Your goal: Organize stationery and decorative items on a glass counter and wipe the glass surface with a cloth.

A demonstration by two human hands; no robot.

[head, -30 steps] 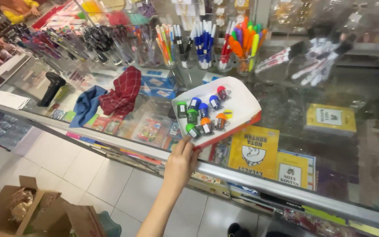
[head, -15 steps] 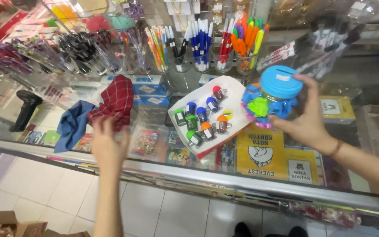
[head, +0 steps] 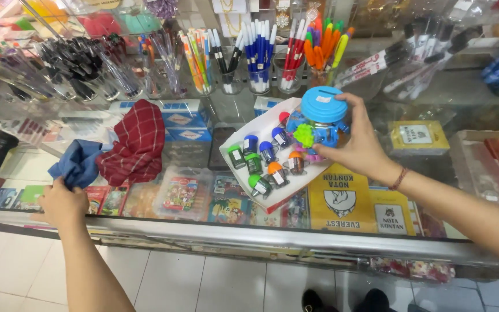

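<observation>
Head view: right hand (head: 358, 151) grips a blue-lidded clear jar (head: 320, 122) over the white tray of small bottles (head: 248, 127); left hand (head: 63, 202) pinches the blue cloth (head: 79, 163) at near left on the glass counter (head: 215, 110).

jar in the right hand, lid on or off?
On. The blue lid sits flat atop the clear jar, which the right hand holds upright over the white tray.

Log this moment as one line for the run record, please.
left hand: gripping blue cloth on glass counter | right hand: holding blue-lidded clear jar over white tray of small bottles | red checked cloth: beside blue cloth
</observation>
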